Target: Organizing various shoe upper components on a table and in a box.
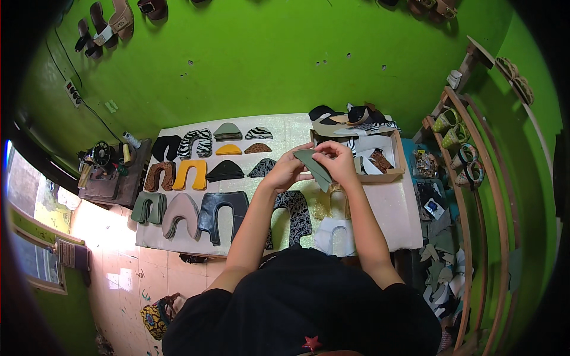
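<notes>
Both my hands pinch one grey-green shoe piece (314, 167), left hand (287, 171) and right hand (339, 163) clamped on it, held above the table (392, 207) near its far right edge, just beside the cardboard box (396, 155).

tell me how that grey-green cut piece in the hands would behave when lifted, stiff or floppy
The grey-green piece probably flexes rather than flops: it spans between the left hand and right hand without drooping much. It looks thin and flat like the cut pieces on the table, so likely light. Pinched by fingers only, it seems easy to grip.
</notes>
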`<state>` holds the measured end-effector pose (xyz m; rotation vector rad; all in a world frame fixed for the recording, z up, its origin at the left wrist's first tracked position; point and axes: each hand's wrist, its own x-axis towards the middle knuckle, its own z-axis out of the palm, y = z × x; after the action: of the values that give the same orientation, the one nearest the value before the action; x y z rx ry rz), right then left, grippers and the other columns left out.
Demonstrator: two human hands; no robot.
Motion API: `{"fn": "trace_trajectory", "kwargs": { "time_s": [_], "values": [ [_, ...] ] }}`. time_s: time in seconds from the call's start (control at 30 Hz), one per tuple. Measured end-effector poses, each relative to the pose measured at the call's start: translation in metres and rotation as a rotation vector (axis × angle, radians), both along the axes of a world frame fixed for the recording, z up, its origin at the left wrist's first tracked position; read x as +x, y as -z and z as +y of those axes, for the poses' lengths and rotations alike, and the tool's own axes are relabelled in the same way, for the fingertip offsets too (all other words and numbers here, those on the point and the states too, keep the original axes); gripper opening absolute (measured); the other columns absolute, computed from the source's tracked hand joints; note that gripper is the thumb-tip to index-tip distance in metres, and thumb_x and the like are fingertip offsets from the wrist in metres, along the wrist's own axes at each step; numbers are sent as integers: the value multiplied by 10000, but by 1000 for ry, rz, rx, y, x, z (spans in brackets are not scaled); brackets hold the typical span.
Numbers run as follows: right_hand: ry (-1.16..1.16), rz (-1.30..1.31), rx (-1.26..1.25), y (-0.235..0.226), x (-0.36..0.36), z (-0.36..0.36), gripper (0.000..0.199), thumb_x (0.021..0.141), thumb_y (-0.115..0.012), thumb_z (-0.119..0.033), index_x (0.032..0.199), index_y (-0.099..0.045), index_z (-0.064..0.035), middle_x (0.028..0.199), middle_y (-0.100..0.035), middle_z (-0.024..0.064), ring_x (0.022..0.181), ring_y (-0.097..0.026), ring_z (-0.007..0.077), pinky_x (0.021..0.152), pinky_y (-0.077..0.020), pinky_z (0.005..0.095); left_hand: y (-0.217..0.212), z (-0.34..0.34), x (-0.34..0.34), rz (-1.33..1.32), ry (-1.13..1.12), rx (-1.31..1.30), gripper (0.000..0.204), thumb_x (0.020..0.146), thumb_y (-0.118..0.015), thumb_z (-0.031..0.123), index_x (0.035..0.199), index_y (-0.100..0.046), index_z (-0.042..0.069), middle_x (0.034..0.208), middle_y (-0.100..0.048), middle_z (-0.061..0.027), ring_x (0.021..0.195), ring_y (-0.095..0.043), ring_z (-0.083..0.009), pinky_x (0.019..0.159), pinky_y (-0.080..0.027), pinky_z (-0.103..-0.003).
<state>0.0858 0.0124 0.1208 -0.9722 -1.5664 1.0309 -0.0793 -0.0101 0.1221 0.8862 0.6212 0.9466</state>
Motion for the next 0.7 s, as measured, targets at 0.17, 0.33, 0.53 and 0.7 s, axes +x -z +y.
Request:
{"fn": "trace_trajectory", "kwargs": {
  "time_s": [0.17,0.33,0.53,0.7],
  "values": [
    [32,-8,56,-6,-5,-6,150,691,-676,-75,810,-609,-12,701,-614,18,613,-529,62,557,-403,203,-1,0,0,10,4,7,513,828,-434,39,1310,-258,41,1183,-456,-103,1035,-511,-192,826,-482,-321],
    [228,-231,359,-9,-6,-8,204,643,-703,-74,820,-611,-28,702,-539,17,532,-460,109,530,-404,242,-4,-2,0,1,18,13,520,825,-430,34,1312,-247,35,1186,-455,-104,1052,-501,-196,853,-465,-336],
    [269,-357,293,-3,-10,-13,204,664,-699,-160,771,-589,-26,714,-527,74,534,-474,197,510,-404,303,0,-4,-2,86,-42,44,580,785,-507,1,1307,-256,31,1074,-509,-66,972,-527,-148,824,-470,-333],
    [281,-334,312,3,-9,-11,198,665,-697,-155,749,-578,-21,686,-529,73,530,-475,186,504,-402,296,1,-4,-2,143,-78,15,575,781,-509,-25,1301,-277,54,946,-565,-27,866,-556,-108,774,-474,-300]
  ]
}}
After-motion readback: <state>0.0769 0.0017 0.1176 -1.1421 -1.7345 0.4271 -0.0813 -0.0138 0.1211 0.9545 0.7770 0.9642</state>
